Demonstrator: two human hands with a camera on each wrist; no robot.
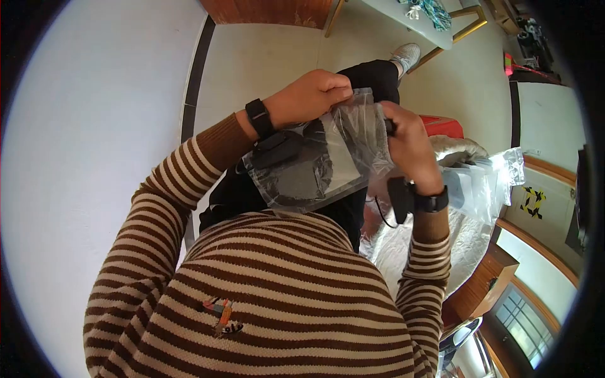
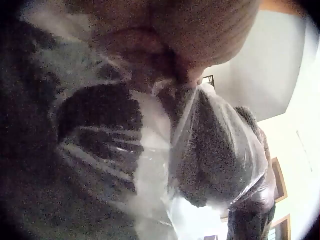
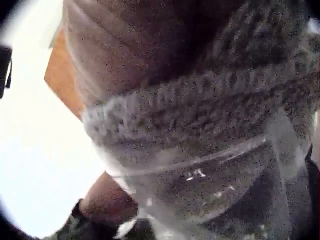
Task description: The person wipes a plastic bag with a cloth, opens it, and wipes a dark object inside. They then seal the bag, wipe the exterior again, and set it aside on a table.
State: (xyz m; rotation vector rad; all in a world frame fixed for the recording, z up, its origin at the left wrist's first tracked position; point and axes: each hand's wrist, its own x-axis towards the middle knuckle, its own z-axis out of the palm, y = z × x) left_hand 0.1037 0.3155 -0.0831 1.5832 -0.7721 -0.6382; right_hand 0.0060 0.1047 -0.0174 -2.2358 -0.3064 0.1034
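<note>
A clear plastic bag (image 1: 296, 176) spans both hands above the lap; a dark rounded shape and a pale strip show through it. My left hand (image 1: 312, 94) pinches its upper edge with thumb and fingers. At the bag's other side, my right hand (image 1: 411, 142) grips the crumpled edge, fingers curled and partly hidden. From the left wrist, the bag (image 2: 155, 150) stretches below the fingers, with film drawn tight toward the right hand. Close to the right wrist camera, a ribbed, wrinkled band of the bag (image 3: 195, 95) crosses the hand.
More clear plastic bags (image 1: 476, 189) lie on a pale, furry-looking cover (image 1: 454, 242) to the right. A red object (image 1: 441, 125) sits just beyond the right hand. A white wall (image 1: 94, 157) rises at left. Farther ahead stands a light-topped table (image 1: 409, 19) with cloth on it.
</note>
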